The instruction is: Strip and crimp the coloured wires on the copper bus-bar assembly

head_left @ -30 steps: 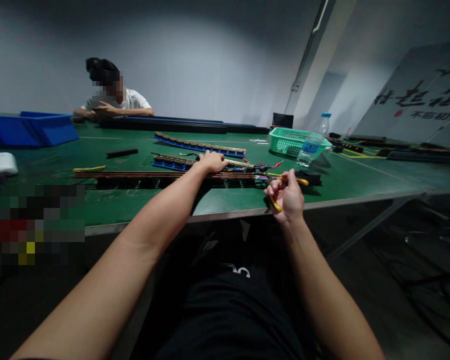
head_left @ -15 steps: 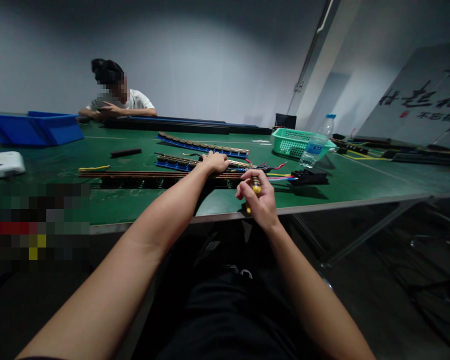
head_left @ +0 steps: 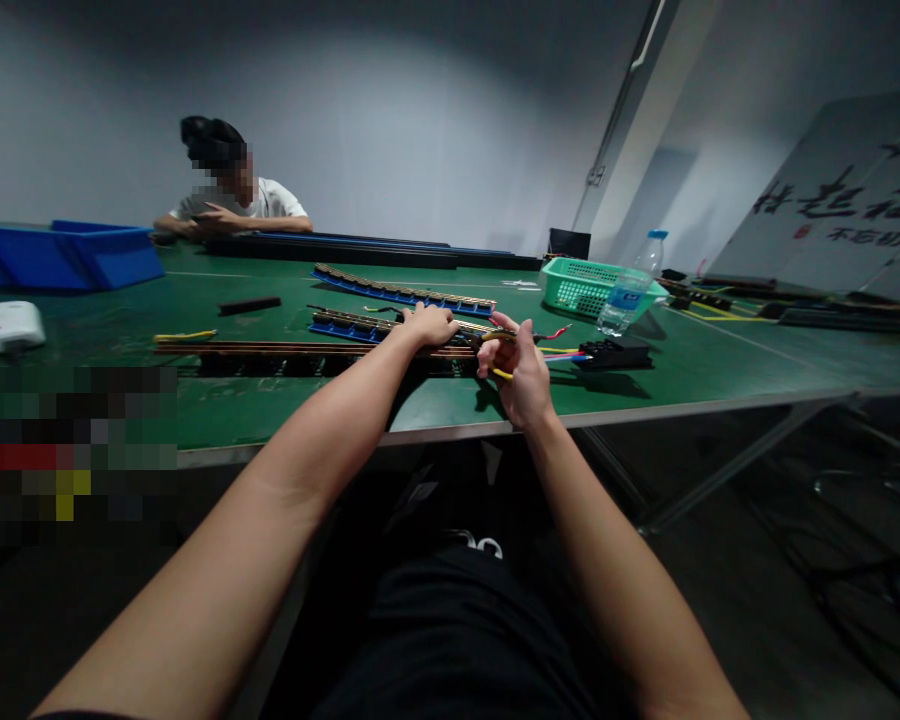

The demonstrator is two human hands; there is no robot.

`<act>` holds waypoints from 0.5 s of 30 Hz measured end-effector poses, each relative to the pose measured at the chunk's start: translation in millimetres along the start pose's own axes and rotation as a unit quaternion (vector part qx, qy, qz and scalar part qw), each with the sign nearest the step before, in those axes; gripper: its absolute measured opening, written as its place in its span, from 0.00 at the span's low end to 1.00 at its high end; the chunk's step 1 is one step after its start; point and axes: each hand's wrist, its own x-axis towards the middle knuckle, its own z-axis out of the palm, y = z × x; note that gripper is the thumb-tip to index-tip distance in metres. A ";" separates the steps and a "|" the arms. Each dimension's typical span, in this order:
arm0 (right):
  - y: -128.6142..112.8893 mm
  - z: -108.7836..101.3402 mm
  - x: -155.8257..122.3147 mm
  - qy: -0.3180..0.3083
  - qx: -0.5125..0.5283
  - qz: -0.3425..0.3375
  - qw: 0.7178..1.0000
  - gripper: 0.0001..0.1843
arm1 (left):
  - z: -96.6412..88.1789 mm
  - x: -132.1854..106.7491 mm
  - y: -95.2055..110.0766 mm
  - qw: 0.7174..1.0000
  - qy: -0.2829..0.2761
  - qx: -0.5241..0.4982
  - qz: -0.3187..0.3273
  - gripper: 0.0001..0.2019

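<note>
My left hand (head_left: pixel 429 325) lies over the nearer blue strip (head_left: pixel 341 327) with metal contacts along its top, fingers bent down onto it. In my right hand (head_left: pixel 526 380) is a pair of yellow-handled pliers (head_left: pixel 502 374), handles spread apart. Its jaws point left toward the strip's right end, where red wire ends (head_left: pixel 557 332) stick out. Closer to me runs a long dark rail (head_left: pixel 262 358) with copper-coloured bars. Yellow, blue and pink wires link its right end to a black connector block (head_left: pixel 616 353). A second blue strip (head_left: pixel 397 288) lies behind.
On the right stand a green basket (head_left: pixel 570 288) and a water bottle (head_left: pixel 625 297). Blue bins (head_left: pixel 105 262) and a white device (head_left: pixel 4 328) are at left, near a short black bar (head_left: pixel 249 305). Across the table sits a person (head_left: pixel 274 200) behind long dark rails (head_left: pixel 345 252).
My right hand has lifted and turned, swinging the pliers from hanging down to pointing left at the strip's end, with the handles spread. The left hand has stayed on the strip.
</note>
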 end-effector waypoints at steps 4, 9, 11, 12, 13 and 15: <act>2.7 -1.9 -5.7 0.030 -0.115 -0.068 0.991 0.29 | 1.0 2.4 -0.3 1.000 0.000 0.000 -0.001 0.26; 2.5 2.9 -18.7 -0.117 -0.337 -0.136 0.924 0.20 | -3.7 -1.7 2.0 1.000 -0.014 0.005 0.000 0.26; 3.0 5.4 -21.1 -0.148 -0.374 -0.151 0.903 0.17 | -5.0 -3.4 2.9 1.000 -0.012 0.007 -0.002 0.26; 3.5 5.8 -20.9 -0.143 -0.374 -0.155 0.903 0.16 | -5.2 -3.8 3.2 1.000 -0.012 0.006 -0.002 0.26; 4.3 5.5 -19.6 -0.127 -0.359 -0.156 0.911 0.17 | -5.2 -4.1 3.4 1.000 -0.013 0.006 -0.001 0.26; 6.2 2.6 -14.6 -0.074 -0.283 -0.141 0.946 0.18 | -4.4 -3.8 3.4 1.000 -0.014 0.004 -0.001 0.26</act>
